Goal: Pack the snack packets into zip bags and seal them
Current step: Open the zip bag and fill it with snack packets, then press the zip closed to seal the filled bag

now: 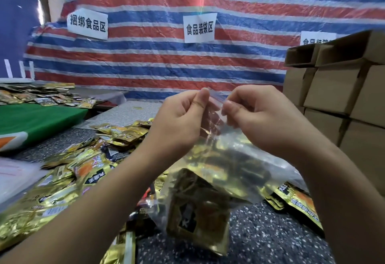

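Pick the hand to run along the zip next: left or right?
Probably right hand: both pinch the zip bag top close together, and more unsealed edge seems to extend rightward. Left hand anchors.

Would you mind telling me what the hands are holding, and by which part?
Both the left hand and right hand pinch the clear zip bag of snack packets at its top edge.
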`<state>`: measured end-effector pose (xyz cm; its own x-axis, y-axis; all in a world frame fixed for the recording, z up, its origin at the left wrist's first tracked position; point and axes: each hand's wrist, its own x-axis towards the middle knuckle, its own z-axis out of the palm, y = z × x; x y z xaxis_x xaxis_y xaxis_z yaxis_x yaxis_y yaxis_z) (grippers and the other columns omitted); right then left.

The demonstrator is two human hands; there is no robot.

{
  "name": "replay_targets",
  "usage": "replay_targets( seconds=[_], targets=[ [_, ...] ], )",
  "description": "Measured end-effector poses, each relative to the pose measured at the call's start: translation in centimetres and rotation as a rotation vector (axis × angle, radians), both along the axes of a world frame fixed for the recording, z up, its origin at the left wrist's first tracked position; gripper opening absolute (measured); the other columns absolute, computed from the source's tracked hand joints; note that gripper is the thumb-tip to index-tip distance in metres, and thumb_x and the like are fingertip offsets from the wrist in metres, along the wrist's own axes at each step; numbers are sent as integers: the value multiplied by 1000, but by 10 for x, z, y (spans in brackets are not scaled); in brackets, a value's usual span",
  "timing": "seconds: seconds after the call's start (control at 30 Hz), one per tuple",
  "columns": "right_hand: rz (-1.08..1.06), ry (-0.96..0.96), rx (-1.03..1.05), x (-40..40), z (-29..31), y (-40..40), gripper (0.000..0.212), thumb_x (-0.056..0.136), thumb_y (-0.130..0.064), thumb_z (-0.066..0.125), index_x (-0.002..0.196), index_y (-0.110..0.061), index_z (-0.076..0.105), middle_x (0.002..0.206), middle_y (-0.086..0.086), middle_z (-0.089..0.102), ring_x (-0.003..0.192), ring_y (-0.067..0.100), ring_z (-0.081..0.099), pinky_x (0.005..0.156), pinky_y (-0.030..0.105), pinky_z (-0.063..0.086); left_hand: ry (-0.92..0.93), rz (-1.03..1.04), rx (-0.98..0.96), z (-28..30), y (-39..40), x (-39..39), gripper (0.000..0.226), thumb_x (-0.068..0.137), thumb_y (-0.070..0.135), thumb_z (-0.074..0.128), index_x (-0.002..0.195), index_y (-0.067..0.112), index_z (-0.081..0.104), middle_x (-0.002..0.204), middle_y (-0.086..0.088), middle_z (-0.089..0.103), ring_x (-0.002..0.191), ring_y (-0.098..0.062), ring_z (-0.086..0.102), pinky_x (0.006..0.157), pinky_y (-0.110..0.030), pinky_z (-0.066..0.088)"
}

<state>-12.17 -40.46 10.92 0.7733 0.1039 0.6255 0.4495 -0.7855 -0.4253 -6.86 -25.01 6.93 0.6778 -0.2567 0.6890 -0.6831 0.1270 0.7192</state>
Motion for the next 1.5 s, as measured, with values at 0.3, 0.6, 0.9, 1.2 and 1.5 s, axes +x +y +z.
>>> replay_targets(
  seconds=[0.3,0.6,0.9,1.2,1.5],
  targets=[
    [4,123,-13,1,0,0,22,96,-28,61,77,-23,68,71,-4,67,64,10,61,66,40,54,17,76,60,-3,7,8,30,102,18,50,83,2,68,73,-18,69,64,-29,64,67,-51,56],
    [-23,86,27,-1,-3,9,23,95,-30,63,74,-23,68,70,-1,69,67,19,65,70,45,56,40,31,86,0,8,0,29,103,14,47,84,4,67,72,-15,71,62,-22,70,58,-30,59],
    [57,61,63,-10,3,7,22,96,-28,63,75,-25,70,69,-8,70,65,18,65,63,36,53,-84,58,99,8,12,-7,28,102,15,50,81,8,66,64,-6,70,60,-21,70,60,-34,59],
    [40,8,25,-12,2,10,27,93,-38,62,72,-21,68,60,-5,63,47,6,47,48,28,40,-195,124,104,6,12,-11,24,102,14,52,83,9,66,63,-2,68,57,-12,68,55,-19,51],
    [9,-80,-37,-11,-2,11,28,94,-35,64,67,-25,63,63,-10,62,48,5,47,46,24,38,-295,211,119,3,10,-14,24,100,16,53,79,14,65,59,7,66,56,-8,66,56,-19,48]
  ],
)
